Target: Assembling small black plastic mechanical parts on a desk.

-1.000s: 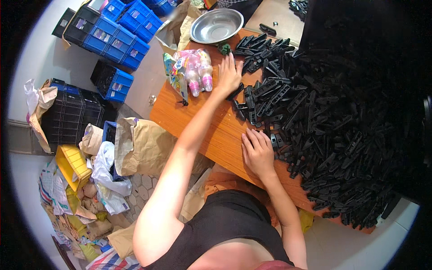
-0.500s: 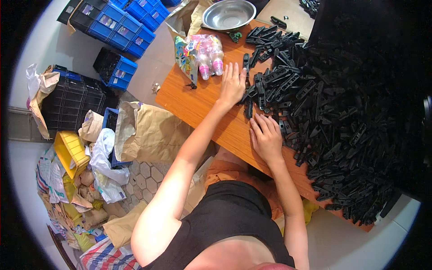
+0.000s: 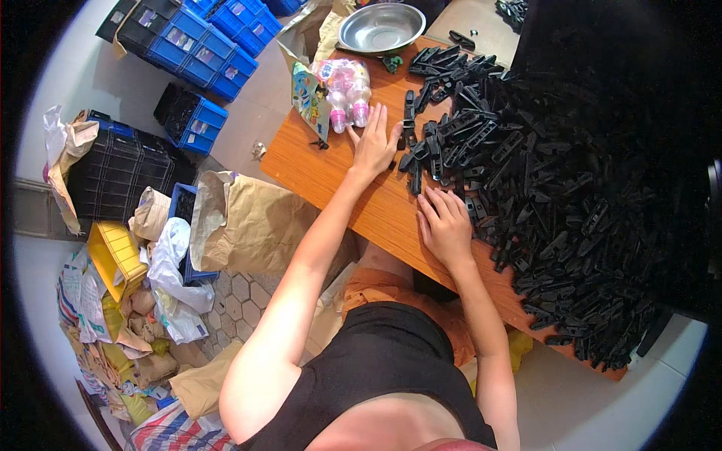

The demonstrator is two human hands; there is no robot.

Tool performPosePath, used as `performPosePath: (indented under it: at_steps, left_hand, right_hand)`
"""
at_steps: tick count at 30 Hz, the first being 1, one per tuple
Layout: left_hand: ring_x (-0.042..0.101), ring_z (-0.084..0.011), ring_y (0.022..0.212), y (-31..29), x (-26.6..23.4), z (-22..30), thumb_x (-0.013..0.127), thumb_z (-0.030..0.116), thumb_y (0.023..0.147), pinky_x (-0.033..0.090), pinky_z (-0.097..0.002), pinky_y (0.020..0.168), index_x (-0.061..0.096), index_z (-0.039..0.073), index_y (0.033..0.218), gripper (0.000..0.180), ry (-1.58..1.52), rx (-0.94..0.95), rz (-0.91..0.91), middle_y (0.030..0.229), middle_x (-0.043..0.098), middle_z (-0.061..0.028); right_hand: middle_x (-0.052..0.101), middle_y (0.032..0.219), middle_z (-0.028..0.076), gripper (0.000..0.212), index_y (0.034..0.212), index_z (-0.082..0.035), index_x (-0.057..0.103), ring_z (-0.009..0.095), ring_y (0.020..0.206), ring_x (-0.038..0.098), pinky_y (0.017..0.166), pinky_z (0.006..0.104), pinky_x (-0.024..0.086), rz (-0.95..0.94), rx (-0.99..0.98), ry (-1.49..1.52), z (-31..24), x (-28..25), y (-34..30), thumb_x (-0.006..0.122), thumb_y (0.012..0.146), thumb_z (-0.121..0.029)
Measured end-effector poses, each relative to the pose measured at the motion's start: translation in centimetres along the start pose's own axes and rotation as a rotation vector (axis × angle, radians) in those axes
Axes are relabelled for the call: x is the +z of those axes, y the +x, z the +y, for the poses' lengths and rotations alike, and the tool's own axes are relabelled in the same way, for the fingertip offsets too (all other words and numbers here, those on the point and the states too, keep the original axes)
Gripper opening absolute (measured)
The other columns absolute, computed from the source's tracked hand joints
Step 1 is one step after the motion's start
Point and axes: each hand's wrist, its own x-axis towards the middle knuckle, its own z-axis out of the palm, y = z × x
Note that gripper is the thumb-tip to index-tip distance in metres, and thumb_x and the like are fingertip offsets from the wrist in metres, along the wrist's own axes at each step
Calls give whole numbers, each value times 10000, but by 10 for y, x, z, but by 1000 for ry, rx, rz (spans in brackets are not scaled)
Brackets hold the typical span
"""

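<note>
My left hand lies palm down on the wooden table, fingers spread and holding nothing. Its fingertips are close to a pack of small clear bottles with pink caps, in printed wrapping. Right of that hand spreads a large heap of black plastic parts, long and narrow with slots. My right hand rests nearer me at the heap's left edge, fingers stretched out over the tabletop and a little bent. Whether a part lies under its fingertips is hidden.
A metal bowl stands at the table's far end. Left of the table is an open brown paper sack. Blue crates, a black crate and a yellow bin line the left side, with bags piled below.
My left hand has slid a little left, away from the edge of the black parts, and its fingers are spread wider. My right hand has hardly moved.
</note>
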Motion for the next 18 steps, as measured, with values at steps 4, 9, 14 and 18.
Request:
performPosePath:
  at_steps: [4, 9, 14, 18]
  left_hand:
    - [237, -269, 1424, 7, -1, -5, 310, 551, 974, 32, -588, 1128, 304, -12, 1445, 733, -48, 17, -36, 1520, 283, -173]
    - [281, -367, 1384, -8, 5, 11, 333, 513, 983, 146, -479, 1146, 359, -25, 1414, 691, -64, 36, -41, 1474, 313, -261]
    - [459, -404, 1202, 1, -12, 30, 439, 397, 978, 368, -405, 1023, 557, -23, 1248, 514, -43, 132, 148, 1337, 491, -248]
    - [469, -385, 1211, 0, -2, 7, 455, 347, 975, 368, -402, 1027, 612, -12, 1165, 436, 26, 202, 203, 1260, 578, -185]
  right_hand:
    - [612, 1180, 85, 286, 1083, -66, 667, 249, 1125, 549, 1011, 404, 400, 4, 9, 17, -2, -1, 1, 682, 802, -118]
    - [612, 1173, 96, 300, 1096, -52, 654, 248, 1130, 545, 1023, 402, 384, 1, 2, 11, 1, 1, -2, 671, 807, -133]
    - [609, 1183, 90, 303, 1101, -59, 653, 248, 1135, 545, 1022, 406, 388, 0, 19, 26, 0, 2, -3, 672, 807, -127]
    - [617, 1157, 114, 301, 1078, -32, 659, 249, 1133, 539, 1028, 397, 374, 9, -13, 16, -2, 1, -2, 671, 796, -135]
